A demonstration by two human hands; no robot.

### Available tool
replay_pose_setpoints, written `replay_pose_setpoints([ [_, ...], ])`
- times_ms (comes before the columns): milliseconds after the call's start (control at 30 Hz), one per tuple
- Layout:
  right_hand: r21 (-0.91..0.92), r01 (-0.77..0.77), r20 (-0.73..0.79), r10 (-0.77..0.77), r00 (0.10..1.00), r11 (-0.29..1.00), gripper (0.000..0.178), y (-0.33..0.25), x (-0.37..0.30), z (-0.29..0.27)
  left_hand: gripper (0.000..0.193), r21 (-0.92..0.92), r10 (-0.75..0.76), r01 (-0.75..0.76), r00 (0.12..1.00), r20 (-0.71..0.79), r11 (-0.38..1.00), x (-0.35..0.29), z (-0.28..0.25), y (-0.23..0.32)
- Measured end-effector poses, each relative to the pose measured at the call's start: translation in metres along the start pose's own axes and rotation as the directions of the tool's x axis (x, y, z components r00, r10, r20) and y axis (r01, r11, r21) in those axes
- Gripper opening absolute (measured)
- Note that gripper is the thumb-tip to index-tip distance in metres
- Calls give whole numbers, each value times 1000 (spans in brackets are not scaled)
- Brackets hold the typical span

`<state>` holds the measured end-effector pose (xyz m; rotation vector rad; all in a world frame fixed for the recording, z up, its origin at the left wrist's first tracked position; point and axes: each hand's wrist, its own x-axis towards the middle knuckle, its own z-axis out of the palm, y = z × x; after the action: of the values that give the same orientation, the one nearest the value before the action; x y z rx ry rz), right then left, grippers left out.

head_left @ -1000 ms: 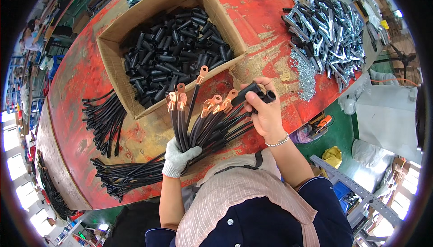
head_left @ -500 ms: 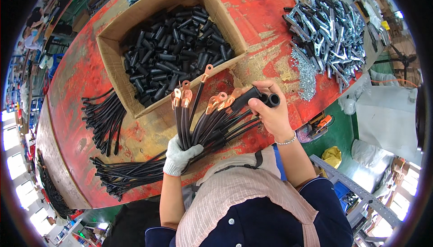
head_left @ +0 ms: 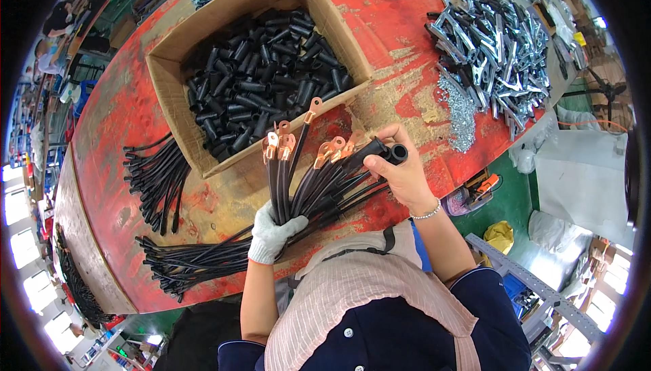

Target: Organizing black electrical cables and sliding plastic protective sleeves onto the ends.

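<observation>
My left hand (head_left: 273,234), in a white knit glove, is closed round a bundle of black cables (head_left: 298,198). Copper ring lugs (head_left: 286,144) cap their upper ends, fanned out over the near edge of the box. My bare right hand (head_left: 400,171) grips black rubber sleeves (head_left: 395,153), their round open ends facing right. One sleeve lies along a cable at the bundle's right side; whether the cable is inside it I cannot tell. Behind them a cardboard box (head_left: 173,110) holds a heap of loose black sleeves (head_left: 254,86).
Metal clamps (head_left: 491,52) are piled at the far right beside a small heap of shiny hardware (head_left: 458,116). More black cables (head_left: 159,181) lie left of the box, and another cable bunch (head_left: 196,262) lies nearer. The worn red table (head_left: 393,38) curves down towards the right.
My right hand and the sleeves have shifted slightly left, nearer the cable lugs. My left hand and the bundle have moved a little to the right.
</observation>
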<state>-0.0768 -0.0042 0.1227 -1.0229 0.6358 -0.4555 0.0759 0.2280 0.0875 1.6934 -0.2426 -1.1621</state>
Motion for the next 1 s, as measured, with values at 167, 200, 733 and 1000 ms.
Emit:
replay_pose_setpoints([
  [167,-60,117,-78,-122,989,991,39,13,-1,2,36,32,-5,4,1000,3,999,2,2,2],
  [200,-51,102,-73,-106,992,993,39,13,-2,3,36,39,2,-2,1000,5,999,2,2,0],
  [733,170,-65,20,63,998,983,29,6,-5,5,36,73,31,-31,1000,0,997,2,2,-1],
  [1000,73,133,75,-139,988,988,28,19,0,1,37,44,7,-8,1000,7,999,0,2,0],
])
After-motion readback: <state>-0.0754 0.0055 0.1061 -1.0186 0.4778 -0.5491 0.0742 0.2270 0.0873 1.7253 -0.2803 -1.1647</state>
